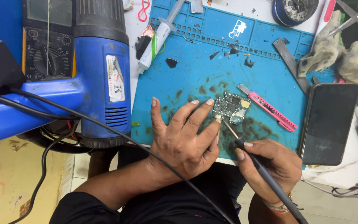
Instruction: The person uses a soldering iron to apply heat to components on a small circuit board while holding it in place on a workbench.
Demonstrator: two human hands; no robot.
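A dark, glossy rectangular phone screen [327,123] lies face up at the right edge of the blue mat. A grey rectangular meter display [49,11] sits top left, behind the blue heat gun, whose body bears a white rectangular label with red and black print [115,78]

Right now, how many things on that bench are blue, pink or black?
Blue: 2, the heat gun and the work mat.
Pink: 1, the utility knife.
Black: 2, the phone and the soldering iron.
Total: 5.
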